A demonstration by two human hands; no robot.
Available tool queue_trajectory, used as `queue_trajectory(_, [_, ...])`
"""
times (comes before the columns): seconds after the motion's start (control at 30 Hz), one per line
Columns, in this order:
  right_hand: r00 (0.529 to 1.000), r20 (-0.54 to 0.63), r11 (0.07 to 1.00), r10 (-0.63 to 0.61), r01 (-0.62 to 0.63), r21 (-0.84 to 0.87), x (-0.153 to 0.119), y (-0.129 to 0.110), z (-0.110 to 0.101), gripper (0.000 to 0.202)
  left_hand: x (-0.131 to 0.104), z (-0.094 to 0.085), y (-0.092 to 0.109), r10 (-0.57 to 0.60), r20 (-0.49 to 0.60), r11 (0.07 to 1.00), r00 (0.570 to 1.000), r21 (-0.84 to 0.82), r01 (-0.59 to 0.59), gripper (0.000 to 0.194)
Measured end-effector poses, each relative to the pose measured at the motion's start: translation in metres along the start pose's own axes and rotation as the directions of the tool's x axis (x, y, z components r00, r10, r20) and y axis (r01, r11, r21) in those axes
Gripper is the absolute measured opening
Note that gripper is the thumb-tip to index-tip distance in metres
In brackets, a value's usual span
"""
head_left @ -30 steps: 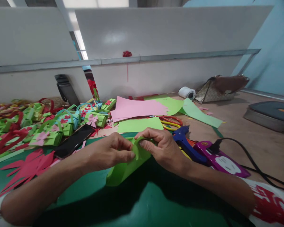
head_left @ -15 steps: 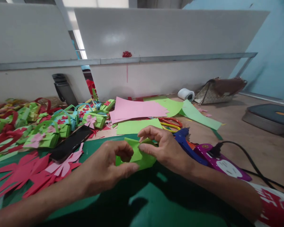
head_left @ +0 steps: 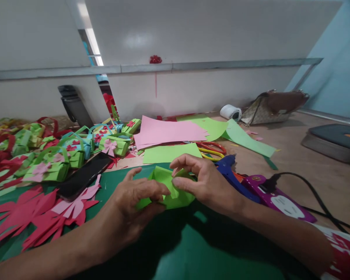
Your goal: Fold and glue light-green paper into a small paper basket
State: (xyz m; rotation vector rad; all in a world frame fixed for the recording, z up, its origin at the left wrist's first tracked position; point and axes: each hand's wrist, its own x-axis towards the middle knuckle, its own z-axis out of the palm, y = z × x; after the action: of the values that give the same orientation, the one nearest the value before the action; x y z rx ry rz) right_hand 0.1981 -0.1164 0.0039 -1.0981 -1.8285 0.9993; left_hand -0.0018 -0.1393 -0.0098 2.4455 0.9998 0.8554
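Between the two hands, above the green mat (head_left: 189, 249), sits a folded piece of lime paper (head_left: 179, 200), bent into a shallow box shape with its hollow partly showing. The right hand (head_left: 205, 182) pinches its upper edge between thumb and index finger. The left hand (head_left: 134, 202) is at the other end, index finger reaching over the paper, thumb below, one finger raised; whether it grips, I cannot tell. One second ago both hands pinch the upper edge and the paper slants down toward the person; now it sits more compact and the left hand has spread. The pink cut-out (head_left: 77, 202), then mostly behind the left arm, now shows on the red cut-outs (head_left: 20, 214).

Just left of the phone (head_left: 86, 175), small paper baskets (head_left: 48, 171) with handles and flowers crowd together; their insides are hidden. Behind them leans a bottle (head_left: 74, 105), dark, contents unseen. Beyond the lime paper lie a green sheet (head_left: 169, 153) and a pink sheet (head_left: 169, 130). By the right hand are a blue glue gun (head_left: 227, 171) and a purple power strip (head_left: 275, 198) with a black plug (head_left: 267, 184) in it. At far right stand a flapped handbag (head_left: 275, 107) and a closed case (head_left: 334, 142)
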Motion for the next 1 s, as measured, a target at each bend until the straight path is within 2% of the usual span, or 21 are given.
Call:
queue_trajectory(0.2, [1.000,0.031,1.000,0.004,-0.004,0.020,-0.001,0.000,-0.001,0.020,0.003,-0.003,0.003,0.081,0.029,0.991,0.996,0.100,-0.084,0.013])
queue_trajectory(0.4, [0.997,0.073,0.997,0.004,-0.010,0.077,0.000,0.000,0.000,0.024,0.003,-0.002,0.003,0.086,0.070,0.993,0.994,0.072,-0.091,0.014])
queue_trajectory(0.63, [0.997,0.077,0.997,-0.021,0.015,0.080,-0.001,0.000,0.001,0.023,0.003,0.001,0.005,0.076,0.171,0.993,0.982,0.076,-0.090,0.020])
queue_trajectory(0.77, [0.996,0.081,0.997,-0.046,0.040,0.072,-0.002,0.000,0.001,0.023,-0.001,0.007,0.000,0.081,0.108,0.989,0.991,0.113,-0.093,0.019])
queue_trajectory(0.9, [0.995,0.087,0.997,-0.048,0.042,0.071,-0.002,0.000,-0.001,0.021,-0.004,0.009,-0.003,0.057,0.120,0.987,0.991,0.141,-0.074,0.019])
queue_trajectory(1.0, [0.995,0.080,0.997,-0.053,0.048,0.065,-0.001,-0.001,-0.003,0.020,-0.003,0.008,-0.001,0.067,0.071,0.988,0.995,0.134,-0.076,0.015])
